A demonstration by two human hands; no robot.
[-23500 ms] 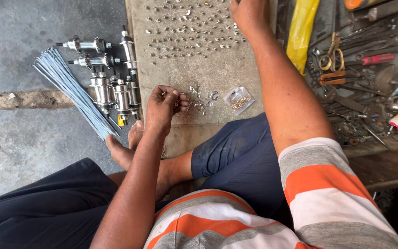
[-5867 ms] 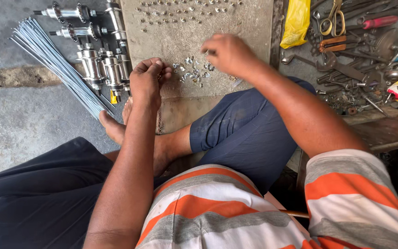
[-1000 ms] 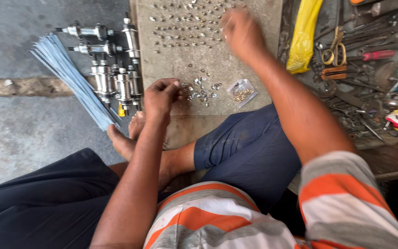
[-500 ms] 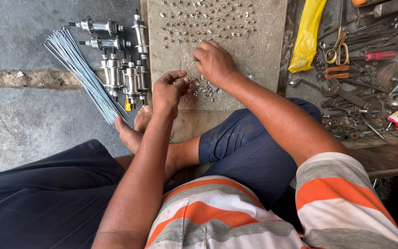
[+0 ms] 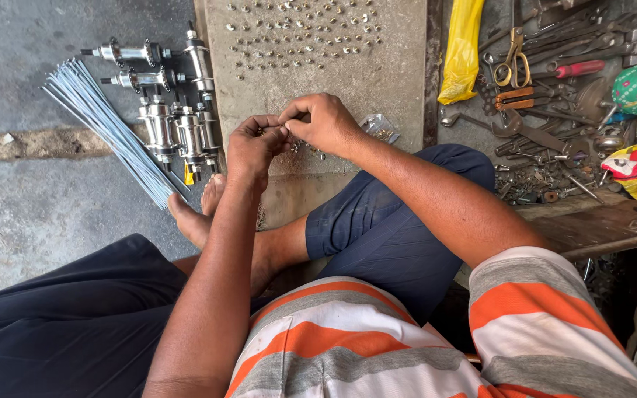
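1. Small metal nipples (image 5: pixel 300 147) lie in a loose heap on the grey slab (image 5: pixel 399 81), right under both hands, which now meet over them. Half a second ago the right hand (image 5: pixel 324 121) lay flat on the heap; it has since lifted and come in to the left hand (image 5: pixel 253 144), fingertip to fingertip. I judge that a piece has been picked up and is being fitted or passed across.
2. The left hand is curled nearly closed, its fingertips pinching something tiny; what exactly is too small to tell. The right hand is likewise pinched at thumb and forefinger against the same spot, its other fingers loosely bent.
3. A small clear packet (image 5: pixel 379 128) sits just beside the right wrist, with a few metal bits inside.
4. Left of the slab stand shiny wheel hubs (image 5: pixel 175 125), and beside them a bundle of spokes (image 5: pixel 105 121).
5. Farther up the slab, finished pieces stand in neat rows (image 5: pixel 296 29).
6. At the right a tool tray (image 5: pixel 554 88) holds pliers, spanners and a screwdriver, with a yellow bag (image 5: pixel 462 48) on its edge.
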